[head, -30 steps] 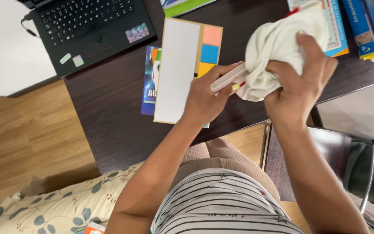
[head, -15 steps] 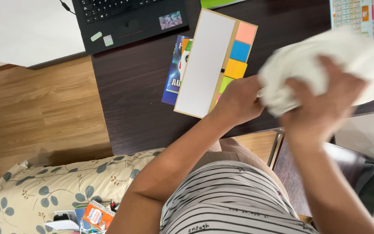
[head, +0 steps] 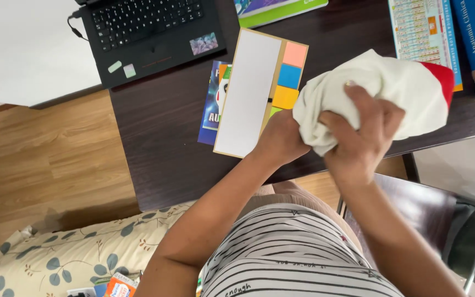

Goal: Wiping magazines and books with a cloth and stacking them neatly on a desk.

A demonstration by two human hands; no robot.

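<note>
gripping a cream cloth [head: 380, 91] with a red corner, right hand [head: 358, 137] fingers curled tight into its folds, held above the front edge of the dark desk [head: 155, 143]. left hand [head: 281, 137] closed just beside, pressed into the cloth's lower left — whatever it holds hidden, cannot tell. just behind, flat on the desk: white notepad [head: 248, 93] with coloured sticky tabs, over a blue booklet [head: 210, 107]. farther back — black laptop [head: 149, 33], books [head: 468, 44] at right.
</note>
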